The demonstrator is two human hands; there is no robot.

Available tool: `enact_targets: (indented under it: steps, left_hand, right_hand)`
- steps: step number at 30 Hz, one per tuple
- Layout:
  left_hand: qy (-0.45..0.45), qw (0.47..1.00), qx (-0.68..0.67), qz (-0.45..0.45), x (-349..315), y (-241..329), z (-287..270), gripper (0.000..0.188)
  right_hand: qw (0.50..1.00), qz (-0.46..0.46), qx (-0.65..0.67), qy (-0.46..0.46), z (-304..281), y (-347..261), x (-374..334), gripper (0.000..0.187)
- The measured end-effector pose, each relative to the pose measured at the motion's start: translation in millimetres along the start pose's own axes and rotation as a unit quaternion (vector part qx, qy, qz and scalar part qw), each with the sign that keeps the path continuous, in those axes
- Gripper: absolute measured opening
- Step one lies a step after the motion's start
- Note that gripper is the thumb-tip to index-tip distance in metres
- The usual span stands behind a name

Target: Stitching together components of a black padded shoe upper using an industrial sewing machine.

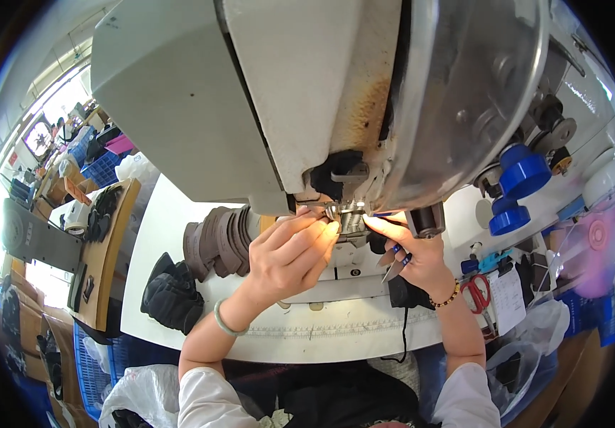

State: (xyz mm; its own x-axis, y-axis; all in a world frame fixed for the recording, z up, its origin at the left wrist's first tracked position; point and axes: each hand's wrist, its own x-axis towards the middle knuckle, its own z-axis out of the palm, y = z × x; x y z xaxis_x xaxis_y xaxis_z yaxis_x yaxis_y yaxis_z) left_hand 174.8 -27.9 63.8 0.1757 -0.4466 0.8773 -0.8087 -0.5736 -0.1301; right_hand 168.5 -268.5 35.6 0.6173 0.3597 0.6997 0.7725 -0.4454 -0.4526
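My left hand point(286, 253) is closed in a pinch at the needle area point(350, 217) of a large sewing machine point(300, 78). Whatever lies between its fingertips is hidden or too small to make out. From the other side my right hand point(421, 262) reaches in, its index finger stretched toward the same spot. Its other fingers curl round small thread snips point(394, 270), whose blades point down and left. A stack of grey-brown fabric pieces point(214, 241) lies left of my left hand. Dark fabric pieces point(172, 294) are piled farther left.
The machine head fills the upper middle, close above my hands. Red-handled scissors point(476, 294) and a paper sheet point(506, 299) lie right of my right wrist. Blue knobs point(523, 171) project at the upper right. A wooden table point(111, 250) and blue basket point(93, 371) are at left.
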Motion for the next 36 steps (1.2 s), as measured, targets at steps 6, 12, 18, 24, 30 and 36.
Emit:
enact_targets:
  steps: [6,12,18,24,30,36]
  left_hand:
    - [0.040,0.998,-0.022,-0.041,-7,-7,9,0.024]
    - [0.049,0.998,-0.017,-0.022,-7,-11,14,0.023]
    - [0.036,0.997,-0.038,-0.060,-5,-5,10,0.024]
    - [0.035,0.996,-0.047,-0.060,-6,-6,8,0.022]
    - [0.041,0.998,-0.033,-0.031,-5,-10,12,0.021]
    - [0.018,0.997,-0.046,-0.059,-3,-10,11,0.022]
  right_hand:
    - [0.998,0.040,0.029,0.041,6,5,8,0.058]
    - [0.996,-0.050,-0.061,0.041,4,10,8,0.042]
    - [0.990,-0.059,-0.116,0.043,2,4,9,0.042]
    - [0.996,-0.013,-0.082,0.029,4,-1,9,0.042]
    - [0.999,0.036,-0.020,-0.016,-3,-6,11,0.057]
    - [0.995,0.009,-0.097,-0.015,-18,-22,20,0.050]
